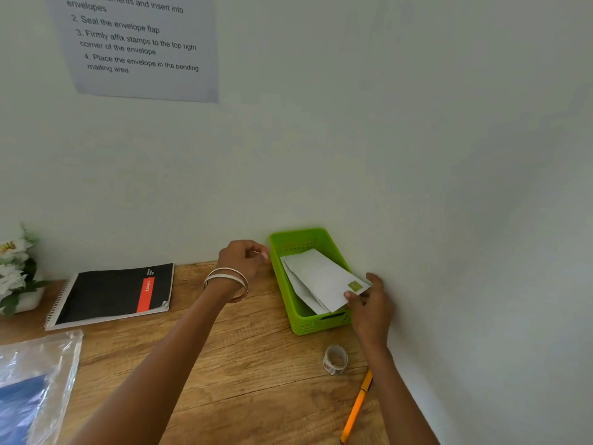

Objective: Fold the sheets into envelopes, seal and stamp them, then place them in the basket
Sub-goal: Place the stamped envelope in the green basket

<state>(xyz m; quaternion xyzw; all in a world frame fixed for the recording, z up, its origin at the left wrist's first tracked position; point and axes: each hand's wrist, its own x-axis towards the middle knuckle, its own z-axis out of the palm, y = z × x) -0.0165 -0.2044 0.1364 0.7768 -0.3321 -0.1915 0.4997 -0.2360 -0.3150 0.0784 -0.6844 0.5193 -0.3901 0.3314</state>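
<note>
Envelope (324, 277), stamped, lay half inside the basket (301, 326), its near corner pinched by the right hand (369, 303). Best to lower it flat onto the envelopes beneath, then let go. Left hand (245, 256), loosely curled beside the basket's far rim, seemed to grasp nothing, perhaps touching the rim.

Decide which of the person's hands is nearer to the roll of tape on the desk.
Right. The right hand holds an envelope at the basket, just beyond the roll of tape; the left hand is farther off, beside the basket's far-left corner.
</note>
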